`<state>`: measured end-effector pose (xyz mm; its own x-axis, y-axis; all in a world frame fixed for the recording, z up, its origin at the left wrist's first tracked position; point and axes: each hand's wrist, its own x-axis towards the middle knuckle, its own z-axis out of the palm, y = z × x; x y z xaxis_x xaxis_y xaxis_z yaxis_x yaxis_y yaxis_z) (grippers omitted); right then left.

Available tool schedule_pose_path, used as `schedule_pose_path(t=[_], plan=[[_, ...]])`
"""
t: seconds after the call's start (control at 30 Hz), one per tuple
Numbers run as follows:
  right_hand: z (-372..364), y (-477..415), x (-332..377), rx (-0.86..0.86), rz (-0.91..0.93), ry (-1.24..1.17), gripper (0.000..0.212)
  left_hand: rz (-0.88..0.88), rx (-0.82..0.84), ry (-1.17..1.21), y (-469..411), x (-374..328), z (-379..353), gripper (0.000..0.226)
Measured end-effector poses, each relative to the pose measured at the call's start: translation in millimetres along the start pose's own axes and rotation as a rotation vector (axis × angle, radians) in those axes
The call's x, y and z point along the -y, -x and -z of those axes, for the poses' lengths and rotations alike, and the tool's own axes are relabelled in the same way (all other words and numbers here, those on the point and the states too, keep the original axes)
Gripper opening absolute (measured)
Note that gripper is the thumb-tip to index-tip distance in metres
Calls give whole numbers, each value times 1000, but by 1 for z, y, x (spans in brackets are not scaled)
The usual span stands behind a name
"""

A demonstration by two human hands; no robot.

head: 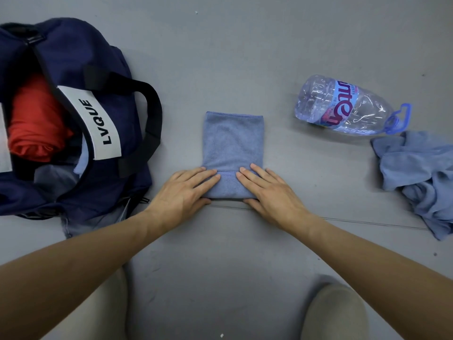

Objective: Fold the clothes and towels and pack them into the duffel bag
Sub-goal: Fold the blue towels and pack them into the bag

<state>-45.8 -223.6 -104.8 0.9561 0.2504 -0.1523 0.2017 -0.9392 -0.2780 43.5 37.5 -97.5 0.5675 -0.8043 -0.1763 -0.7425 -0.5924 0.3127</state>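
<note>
A light blue terry towel (pixel 232 141) is laid on the grey floor (pixel 245 57), between an open navy fabric duffel bag (pixel 73 50) and a crumpled blue cloth (pixel 416 173). Its folded near edge is pressed down by the left hand (pixel 182 190) and the right hand (pixel 272 192), with fingers held straight and flat.

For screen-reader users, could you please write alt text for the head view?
Left hand and right hand press flat on the near fold of a light blue terry towel on a grey floor. An open navy duffel bag holding a red garment sits left; a clear plastic bottle on its side and crumpled blue cloth lie right.
</note>
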Motion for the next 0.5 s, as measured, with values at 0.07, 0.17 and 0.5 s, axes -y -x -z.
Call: schedule_pose_path(t=[0.07,0.17,0.5], plan=[[3,-1,2,-2,-34,-81,59,25,-41,32,-3,-2,4,49],[16,-4,6,23,-124,-246,49,78,-119,146,-7,-9,13,42],[43,2,27,128,-414,-346,39,396,57,395,-9,-25,22,19]])
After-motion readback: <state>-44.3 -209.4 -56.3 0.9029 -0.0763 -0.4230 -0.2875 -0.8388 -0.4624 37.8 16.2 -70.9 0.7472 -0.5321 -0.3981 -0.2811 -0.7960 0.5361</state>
